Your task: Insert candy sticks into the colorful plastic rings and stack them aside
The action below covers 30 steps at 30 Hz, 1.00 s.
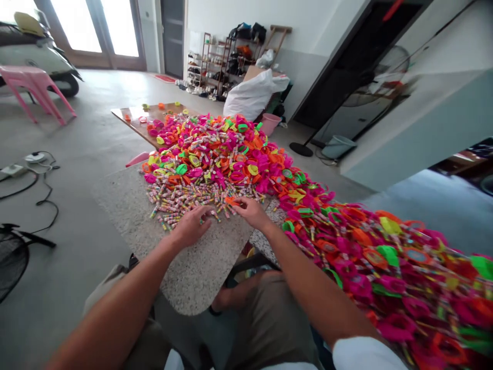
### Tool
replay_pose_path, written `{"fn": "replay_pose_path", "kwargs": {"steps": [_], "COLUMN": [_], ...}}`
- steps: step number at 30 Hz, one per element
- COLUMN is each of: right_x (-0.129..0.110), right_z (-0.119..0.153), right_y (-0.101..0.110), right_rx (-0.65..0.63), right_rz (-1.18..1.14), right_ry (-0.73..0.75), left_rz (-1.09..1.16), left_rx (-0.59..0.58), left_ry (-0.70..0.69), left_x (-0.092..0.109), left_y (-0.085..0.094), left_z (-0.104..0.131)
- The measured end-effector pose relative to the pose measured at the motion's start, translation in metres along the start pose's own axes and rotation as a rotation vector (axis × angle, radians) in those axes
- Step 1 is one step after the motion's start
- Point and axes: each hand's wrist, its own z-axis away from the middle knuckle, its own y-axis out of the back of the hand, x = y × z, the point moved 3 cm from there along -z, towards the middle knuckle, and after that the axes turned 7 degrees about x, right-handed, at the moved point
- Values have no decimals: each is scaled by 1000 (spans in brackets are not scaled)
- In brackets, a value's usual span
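Your forearms (124, 300) lie either side of the rounded near corner of the worktop (192, 293); your right hand (252, 211) pinches an orange piece (231, 201) near the bright heap (215, 154) along the far edge, and, apart from it, your left hand (193, 224) (I can't tell whether it grips anything) is just beside the patterned tubes (173, 201)

The piece (231, 201) is orange, the tabletop (194, 280) speckled grey.

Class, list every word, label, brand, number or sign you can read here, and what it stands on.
None can be read.
Small patterned sticks: too small.
Orange piece in the right hand: nothing legible.
Red mat: pale marks, too blurred.
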Motion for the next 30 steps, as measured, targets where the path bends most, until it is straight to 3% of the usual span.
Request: {"fn": "replay_pose_path", "kwargs": {"steps": [4,7,11,15,17,19,23,26,30], "right_x": [-21,-36,-53,-50,-41,-31,-20,-22,-20], "right_z": [19,31,39,31,26,24,31,33,24], "right_y": [-26,-40,-45,-42,-41,-43,-55,-63,-65], "right_rx": [-36,-68,-106,-74,-6,41,8,21,19], "right_rz": [-265,-304,-317,-438,-351,-114,249,330,295], "right_ry": [55,95,124,53,24,8,5,3,-83], "left_rz": [102,101,-55,-53,31,164,633,937,1043], "left_rx": [21,67,57,59,118,159,109,75,89], "left_ry": [100,67,-73,-79,-5,142,463,593,639], "left_x": [-2,-1,3,0,-5,-11,-14,-4,9], "left_y": [-3,1,8,13,15,15,10,11,16], "left_z": [2,2,4,5,3,1,-3,-4,-4]}}
